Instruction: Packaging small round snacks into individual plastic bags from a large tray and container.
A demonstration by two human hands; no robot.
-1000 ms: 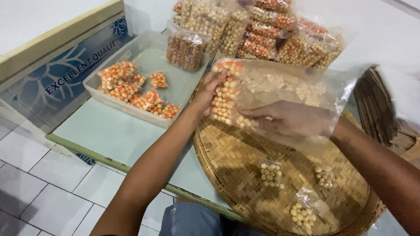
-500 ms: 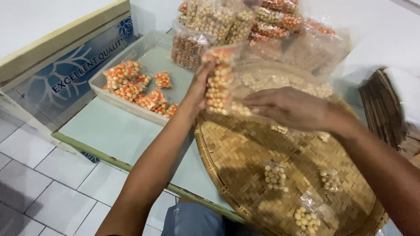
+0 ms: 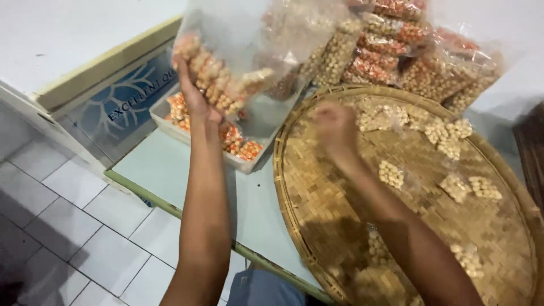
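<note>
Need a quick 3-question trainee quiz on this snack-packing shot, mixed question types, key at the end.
1. True or false: the left hand holds up a clear bag of small snack packets.
2. Where is the right hand? A. inside the plastic tub B. over the woven tray C. on the floor tiles
3. Fill in: the orange-and-white packets lie in a clear plastic ____.

Key: 1 true; 2 B; 3 tub.

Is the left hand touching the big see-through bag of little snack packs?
Touching. The head view shows the left hand raised, with its fingers closed on the bottom edge of the big clear bag.
</note>
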